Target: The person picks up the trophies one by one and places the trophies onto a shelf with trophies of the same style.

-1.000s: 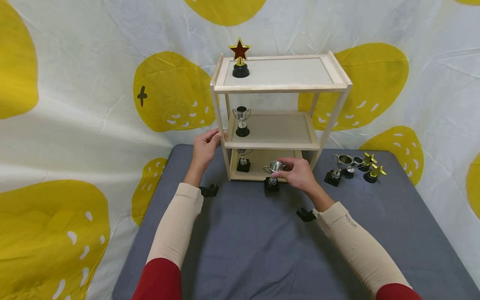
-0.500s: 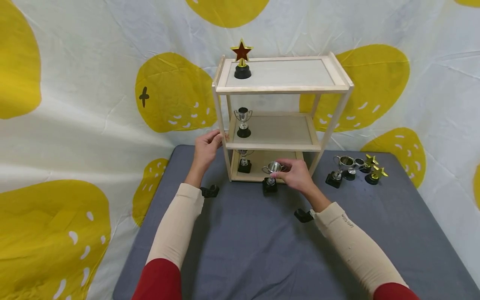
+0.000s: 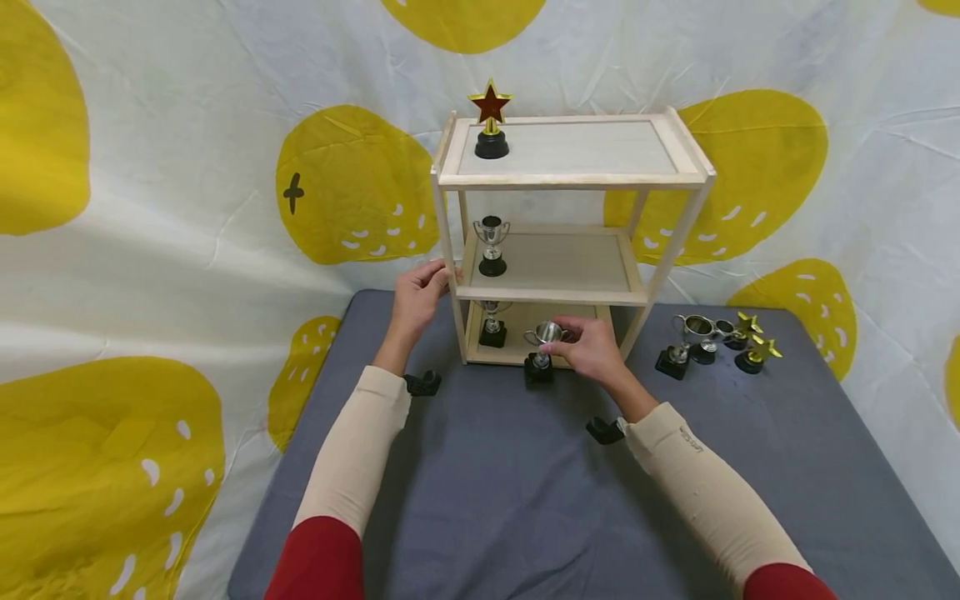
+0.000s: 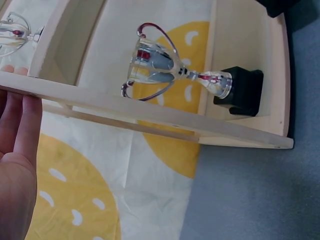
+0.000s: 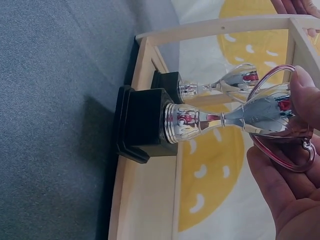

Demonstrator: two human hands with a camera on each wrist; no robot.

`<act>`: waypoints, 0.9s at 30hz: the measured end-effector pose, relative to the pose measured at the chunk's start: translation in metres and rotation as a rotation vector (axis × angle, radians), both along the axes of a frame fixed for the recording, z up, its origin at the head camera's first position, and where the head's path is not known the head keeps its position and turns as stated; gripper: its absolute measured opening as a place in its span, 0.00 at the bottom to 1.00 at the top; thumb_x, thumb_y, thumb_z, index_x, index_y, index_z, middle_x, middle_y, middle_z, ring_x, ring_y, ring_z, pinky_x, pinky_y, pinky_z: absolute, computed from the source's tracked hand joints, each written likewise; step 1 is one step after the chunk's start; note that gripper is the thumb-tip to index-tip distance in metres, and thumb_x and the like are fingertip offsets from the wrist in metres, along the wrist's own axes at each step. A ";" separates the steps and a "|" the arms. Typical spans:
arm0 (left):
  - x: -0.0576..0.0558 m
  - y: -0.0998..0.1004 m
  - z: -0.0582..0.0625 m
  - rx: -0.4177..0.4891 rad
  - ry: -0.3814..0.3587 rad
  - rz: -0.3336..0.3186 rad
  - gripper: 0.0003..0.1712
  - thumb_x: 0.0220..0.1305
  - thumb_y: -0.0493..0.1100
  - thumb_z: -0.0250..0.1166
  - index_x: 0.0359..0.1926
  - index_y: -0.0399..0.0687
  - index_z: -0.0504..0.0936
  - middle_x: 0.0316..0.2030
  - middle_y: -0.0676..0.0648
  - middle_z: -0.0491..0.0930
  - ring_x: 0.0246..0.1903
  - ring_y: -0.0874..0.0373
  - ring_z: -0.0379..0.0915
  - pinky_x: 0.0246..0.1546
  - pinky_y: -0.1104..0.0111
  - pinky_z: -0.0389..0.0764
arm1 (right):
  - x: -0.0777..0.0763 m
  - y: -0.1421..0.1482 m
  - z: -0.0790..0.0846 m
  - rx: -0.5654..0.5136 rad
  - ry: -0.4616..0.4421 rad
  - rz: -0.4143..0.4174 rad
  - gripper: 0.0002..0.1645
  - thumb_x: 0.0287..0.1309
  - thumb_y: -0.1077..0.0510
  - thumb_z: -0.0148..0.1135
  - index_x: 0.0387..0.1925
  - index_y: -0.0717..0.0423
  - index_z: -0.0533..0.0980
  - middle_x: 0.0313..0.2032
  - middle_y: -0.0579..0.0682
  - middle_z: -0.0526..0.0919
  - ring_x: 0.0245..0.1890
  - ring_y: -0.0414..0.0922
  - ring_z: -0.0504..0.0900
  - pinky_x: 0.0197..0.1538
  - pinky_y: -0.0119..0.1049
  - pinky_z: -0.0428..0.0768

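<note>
My right hand (image 3: 592,346) grips a silver trophy cup (image 5: 200,117) by its bowl and handle. The cup is upright, its black square base (image 3: 538,369) in front of the bottom shelf's front edge. My left hand (image 3: 416,300) holds the left front post (image 4: 150,112) of a pale wooden three-tier shelf (image 3: 562,182), fingers passing behind it. On the bottom tier, at left, stands another silver cup (image 4: 155,62), its top partly hidden in the head view by the middle tier. A silver cup (image 3: 492,242) occupies the middle tier's left, and a red-and-gold star trophy (image 3: 491,125) the top tier's left.
Right of the shelf, on the grey-covered table (image 3: 495,500), a silver cup (image 3: 686,337), a smaller cup (image 3: 705,346) and gold star trophies (image 3: 753,354) stand close together. A white cloth with yellow shapes (image 3: 352,183) hangs behind. Black wrist mounts (image 3: 603,430) project inward.
My right hand has carried the cup slightly left along the shelf's front. The left hand stays at the post. The whole head view has shifted slightly.
</note>
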State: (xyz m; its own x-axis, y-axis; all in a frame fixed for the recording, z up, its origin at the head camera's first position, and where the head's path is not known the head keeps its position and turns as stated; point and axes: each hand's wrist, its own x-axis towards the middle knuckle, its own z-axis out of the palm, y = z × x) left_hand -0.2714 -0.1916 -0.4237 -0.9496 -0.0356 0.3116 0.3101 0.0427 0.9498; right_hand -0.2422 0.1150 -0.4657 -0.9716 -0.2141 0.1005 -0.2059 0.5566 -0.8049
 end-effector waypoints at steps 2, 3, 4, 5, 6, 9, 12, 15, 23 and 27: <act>0.000 0.000 0.000 0.000 0.002 -0.002 0.22 0.75 0.44 0.62 0.60 0.31 0.83 0.51 0.26 0.84 0.48 0.59 0.86 0.58 0.61 0.86 | -0.001 -0.001 0.000 0.016 -0.001 -0.008 0.30 0.53 0.54 0.82 0.57 0.58 0.85 0.47 0.60 0.91 0.39 0.51 0.87 0.35 0.31 0.80; 0.000 0.000 0.000 -0.002 0.002 -0.001 0.23 0.75 0.44 0.62 0.60 0.30 0.83 0.50 0.27 0.85 0.48 0.59 0.86 0.58 0.61 0.86 | -0.002 -0.002 0.000 0.024 0.000 -0.011 0.30 0.53 0.53 0.82 0.57 0.58 0.85 0.47 0.60 0.91 0.39 0.51 0.87 0.35 0.31 0.80; 0.000 0.000 0.000 -0.004 0.001 0.000 0.23 0.75 0.44 0.62 0.60 0.30 0.83 0.50 0.27 0.85 0.48 0.60 0.86 0.58 0.61 0.86 | -0.002 -0.002 -0.001 0.032 0.002 -0.011 0.30 0.53 0.53 0.82 0.57 0.58 0.85 0.47 0.60 0.91 0.39 0.51 0.87 0.35 0.31 0.80; 0.001 0.000 0.000 -0.005 0.000 0.003 0.23 0.75 0.44 0.62 0.60 0.29 0.83 0.50 0.28 0.85 0.47 0.62 0.86 0.58 0.61 0.86 | -0.003 -0.003 -0.001 0.040 0.003 -0.011 0.30 0.53 0.52 0.82 0.57 0.57 0.85 0.47 0.59 0.91 0.39 0.50 0.87 0.36 0.31 0.80; 0.000 -0.001 0.000 -0.006 -0.001 0.005 0.23 0.75 0.44 0.62 0.60 0.29 0.83 0.49 0.28 0.86 0.47 0.63 0.86 0.58 0.61 0.86 | -0.003 -0.004 -0.001 0.047 0.005 -0.013 0.30 0.53 0.51 0.82 0.57 0.56 0.85 0.47 0.58 0.91 0.39 0.50 0.87 0.36 0.31 0.81; 0.000 -0.001 0.000 -0.007 0.000 0.007 0.24 0.75 0.44 0.62 0.60 0.27 0.82 0.49 0.30 0.86 0.46 0.65 0.86 0.58 0.61 0.86 | -0.005 -0.006 -0.001 0.047 0.011 -0.009 0.29 0.53 0.51 0.81 0.57 0.56 0.85 0.46 0.58 0.92 0.39 0.50 0.88 0.36 0.32 0.81; 0.000 0.000 0.000 -0.004 0.003 0.001 0.24 0.75 0.43 0.62 0.60 0.26 0.81 0.49 0.28 0.86 0.46 0.65 0.85 0.58 0.60 0.86 | -0.005 -0.008 0.000 0.039 0.020 -0.008 0.28 0.54 0.52 0.81 0.56 0.56 0.86 0.45 0.58 0.92 0.38 0.51 0.87 0.36 0.33 0.81; 0.000 0.000 0.001 0.006 0.000 -0.003 0.24 0.75 0.42 0.62 0.61 0.25 0.80 0.50 0.25 0.84 0.46 0.65 0.85 0.58 0.60 0.86 | -0.006 -0.009 -0.001 0.038 0.024 -0.002 0.28 0.54 0.52 0.81 0.56 0.56 0.85 0.45 0.58 0.91 0.38 0.51 0.87 0.36 0.33 0.80; 0.000 -0.001 0.000 0.017 -0.012 0.001 0.21 0.76 0.41 0.61 0.60 0.29 0.83 0.51 0.25 0.84 0.48 0.61 0.86 0.59 0.59 0.86 | -0.010 -0.012 -0.002 0.027 0.013 0.008 0.27 0.56 0.52 0.80 0.56 0.58 0.85 0.44 0.60 0.91 0.40 0.55 0.86 0.37 0.35 0.80; -0.001 -0.001 0.000 0.015 -0.021 -0.005 0.21 0.76 0.42 0.61 0.61 0.31 0.83 0.52 0.26 0.84 0.51 0.55 0.87 0.60 0.60 0.85 | -0.012 -0.014 -0.002 0.039 0.014 -0.001 0.28 0.57 0.52 0.79 0.57 0.58 0.85 0.46 0.60 0.91 0.41 0.54 0.87 0.38 0.36 0.81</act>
State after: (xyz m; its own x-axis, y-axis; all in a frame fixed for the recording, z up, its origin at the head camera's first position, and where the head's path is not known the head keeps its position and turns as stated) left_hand -0.2721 -0.1930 -0.4234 -0.9560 -0.0350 0.2913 0.2905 0.0265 0.9565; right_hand -0.2539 0.1010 -0.4681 -0.9704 -0.2170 0.1059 -0.2165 0.5876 -0.7796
